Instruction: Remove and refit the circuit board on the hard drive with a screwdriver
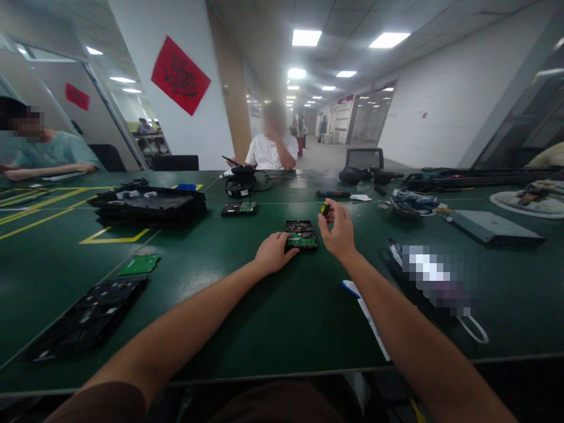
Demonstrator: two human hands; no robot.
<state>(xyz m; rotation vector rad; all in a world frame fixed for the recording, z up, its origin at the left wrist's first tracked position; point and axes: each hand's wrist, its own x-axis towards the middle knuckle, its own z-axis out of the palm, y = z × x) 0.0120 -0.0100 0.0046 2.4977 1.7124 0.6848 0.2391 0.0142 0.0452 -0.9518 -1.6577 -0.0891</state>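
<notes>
A person's two bare hands work over a dark green table [264, 335], both arms reaching forward from the near edge. The left forearm [189, 317] slants inward, and the left hand [274, 252] lies low, palm down, knuckles gently bent. Its fingers and thumb close about the near left corner of a hard drive [304, 239], a dark case with a green board across its near part; the thumb points along the near edge. The drive lies flat on the table, between the two hands.

The right forearm [409, 323] also angles inward. The right hand [340, 232] is raised just right of the drive, wrist bent up, thumb and fingertips pinching a small yellow-and-black handle [325, 208]. The handle is apart from the drive; whether a shaft extends from it is too small to tell.

Beyond the left hand sits a second drive [239, 208], with a stack of black trays [150, 205] farther left. Left of the left forearm are a loose green circuit board [140, 264] and a black plastic frame [92, 311]. Right of the right hand lie bundled cables [412, 202] and a grey metal box [497, 226]. Across the table sits a person in white [271, 151].
</notes>
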